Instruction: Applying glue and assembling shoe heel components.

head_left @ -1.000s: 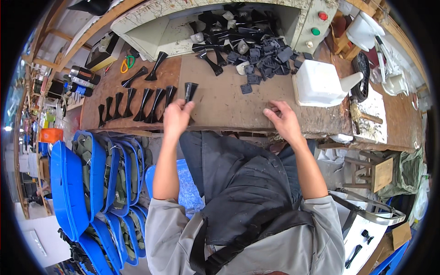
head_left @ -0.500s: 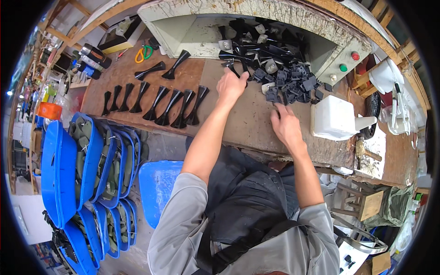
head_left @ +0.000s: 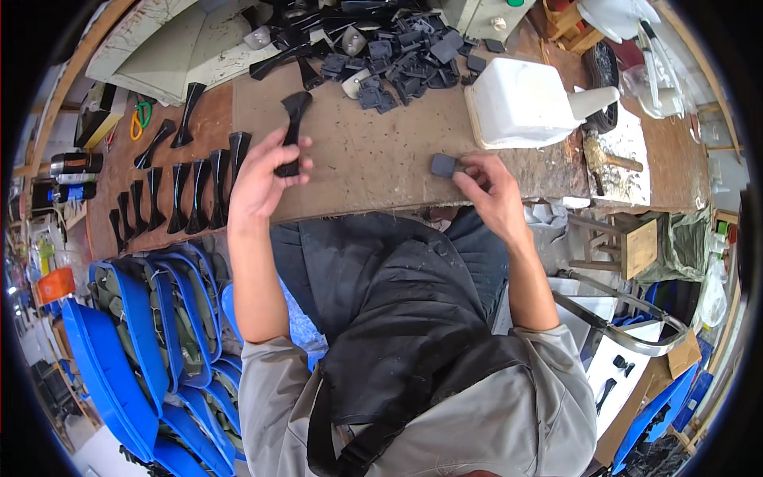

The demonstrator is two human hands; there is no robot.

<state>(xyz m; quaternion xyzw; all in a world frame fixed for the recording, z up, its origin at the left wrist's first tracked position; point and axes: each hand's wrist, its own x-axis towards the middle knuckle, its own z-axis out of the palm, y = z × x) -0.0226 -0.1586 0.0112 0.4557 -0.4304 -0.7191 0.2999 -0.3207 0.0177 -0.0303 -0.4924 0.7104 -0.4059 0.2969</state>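
Note:
My left hand (head_left: pixel 258 181) is closed around the lower end of a glossy black flared plastic piece (head_left: pixel 295 119), which stands nearly upright over the bench. Its narrow waist and wide upper end show above my fingers. To the right, my right hand (head_left: pixel 497 191) pinches a small dark grey square cap (head_left: pixel 443 164) between thumb and fingers near the bench's front edge. Beyond both hands lies a heap of similar square caps (head_left: pixel 405 60). Left of my left hand, several like black flared pieces (head_left: pixel 179 195) form a row, with another two (head_left: pixel 187 115) behind it.
A pale box-shaped housing (head_left: pixel 171 60) stands at the back, more black pieces lying by its opening. A white plastic container (head_left: pixel 520 103) with a spout sits on the right, near a hammer (head_left: pixel 616 159). Blue bins (head_left: pixel 111 374) with green parts stand at lower left.
My left hand has drawn a black flared piece from the pile toward me. My right hand has picked up a square cap and pulled back from the heap. The view has shifted.

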